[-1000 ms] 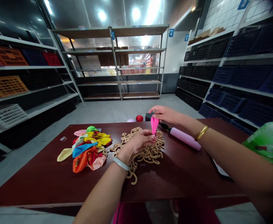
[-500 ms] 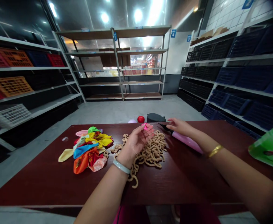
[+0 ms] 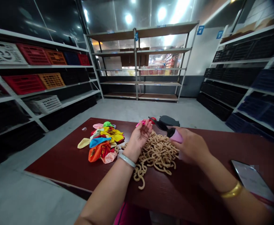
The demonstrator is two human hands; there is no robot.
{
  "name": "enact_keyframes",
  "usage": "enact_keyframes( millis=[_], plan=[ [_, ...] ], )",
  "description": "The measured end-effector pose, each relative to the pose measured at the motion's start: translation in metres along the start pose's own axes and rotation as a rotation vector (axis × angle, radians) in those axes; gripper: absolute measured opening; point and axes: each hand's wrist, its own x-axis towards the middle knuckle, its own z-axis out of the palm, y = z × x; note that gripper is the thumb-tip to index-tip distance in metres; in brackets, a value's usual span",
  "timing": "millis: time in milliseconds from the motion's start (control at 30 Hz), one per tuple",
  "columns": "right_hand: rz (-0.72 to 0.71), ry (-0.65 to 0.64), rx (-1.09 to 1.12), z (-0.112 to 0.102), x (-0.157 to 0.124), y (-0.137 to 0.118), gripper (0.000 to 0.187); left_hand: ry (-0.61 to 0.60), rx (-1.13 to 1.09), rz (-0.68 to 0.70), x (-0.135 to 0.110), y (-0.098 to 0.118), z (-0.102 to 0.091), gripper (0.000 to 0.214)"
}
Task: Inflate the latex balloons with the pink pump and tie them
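My left hand (image 3: 140,135) is palm up over the table, its thumb and fingers pinching a small pink balloon (image 3: 141,122), partly hidden behind the fingers. In my right hand (image 3: 190,144) is a lilac balloon pump (image 3: 176,136), tilted, with its black nozzle end (image 3: 160,124) pointing toward my left fingertips; nozzle and balloon look close, but contact I cannot make out. Beneath both hands lies a heap of curled, tan snack-like pieces (image 3: 159,154). Left of it sits a pile of limp balloons (image 3: 101,142) in many colours.
A dark red-brown table (image 3: 64,156) carries everything. A phone (image 3: 254,178) lies at the right. Beyond the far edge show a dark grey object (image 3: 169,121) and a red ball (image 3: 152,120). Metal shelves (image 3: 137,82) stand behind; crates (image 3: 25,84) fill the side racks.
My right hand has picked the pump up off the table and swung its nozzle toward my left hand. The left hand keeps its pink balloon. The view has turned left.
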Motion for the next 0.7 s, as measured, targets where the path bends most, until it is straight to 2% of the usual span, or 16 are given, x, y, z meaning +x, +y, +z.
enact_keyframes(
  millis=[67, 133, 333, 700],
  plan=[
    [-0.022, -0.012, -0.02, 0.003, -0.004, -0.014, 0.058, 0.008, 0.019, 0.043, 0.003, 0.0, -0.002, 0.011],
    [-0.009, -0.025, -0.036, 0.01, -0.007, -0.018, 0.058, -0.001, 0.059, 0.07, 0.005, -0.002, -0.004, 0.01],
    [-0.007, -0.035, -0.033, 0.017, -0.008, -0.006, 0.058, -0.098, 0.19, 0.079, 0.005, -0.012, -0.006, 0.014],
    [-0.009, -0.052, 0.012, 0.017, -0.013, 0.001, 0.053, -0.162, 0.4, 0.129, -0.001, -0.025, -0.007, 0.021]
  ],
)
